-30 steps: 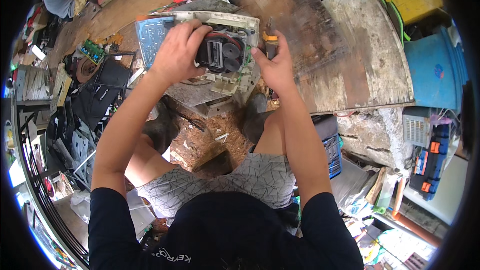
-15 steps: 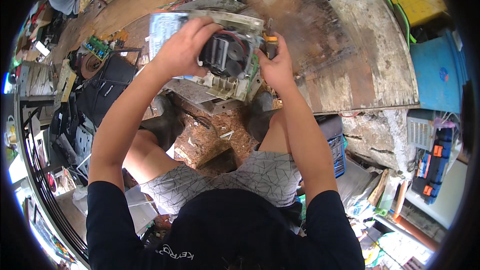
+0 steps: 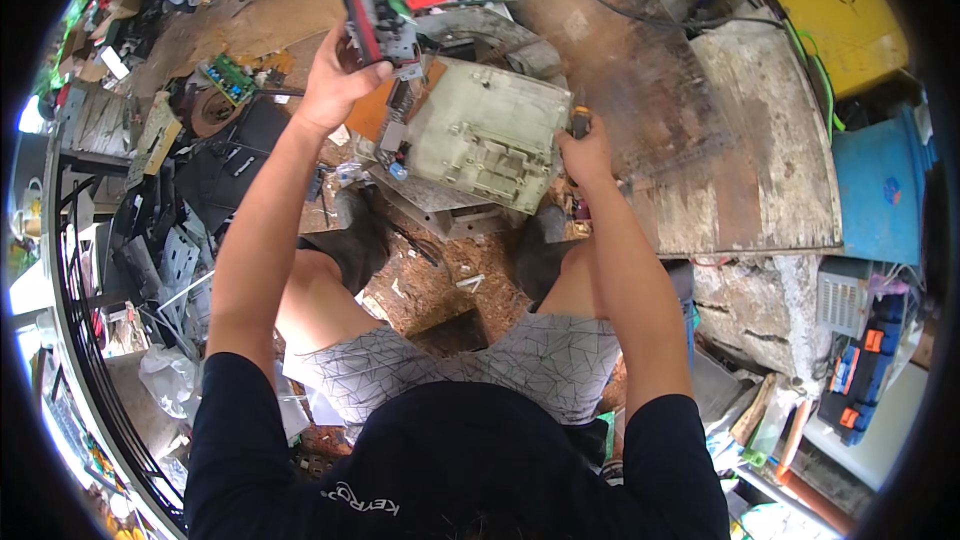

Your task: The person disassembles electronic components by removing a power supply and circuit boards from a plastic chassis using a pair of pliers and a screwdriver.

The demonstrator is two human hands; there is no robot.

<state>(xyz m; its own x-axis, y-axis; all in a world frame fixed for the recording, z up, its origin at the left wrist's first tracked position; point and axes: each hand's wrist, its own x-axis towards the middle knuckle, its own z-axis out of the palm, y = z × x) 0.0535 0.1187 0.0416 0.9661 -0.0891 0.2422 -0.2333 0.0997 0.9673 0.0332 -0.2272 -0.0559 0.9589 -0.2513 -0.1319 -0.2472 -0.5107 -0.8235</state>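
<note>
Left hand (image 3: 335, 80) now raised, gripping detached black-and-red module (image 3: 375, 15), off the grey casing (image 3: 490, 135); right hand (image 3: 585, 150) clasping screwdriver (image 3: 580, 122).

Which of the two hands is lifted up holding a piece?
The left hand, raised and gripping a grey and red machine part. The right hand stays low at the edge of the pale grey-green metal casing.

The left hand (image 3: 335, 80) lifts a small machine part (image 3: 378, 15) above a grey casing (image 3: 485, 135); the right hand (image 3: 585, 152) grips a screwdriver (image 3: 580, 123) beside it.
</note>
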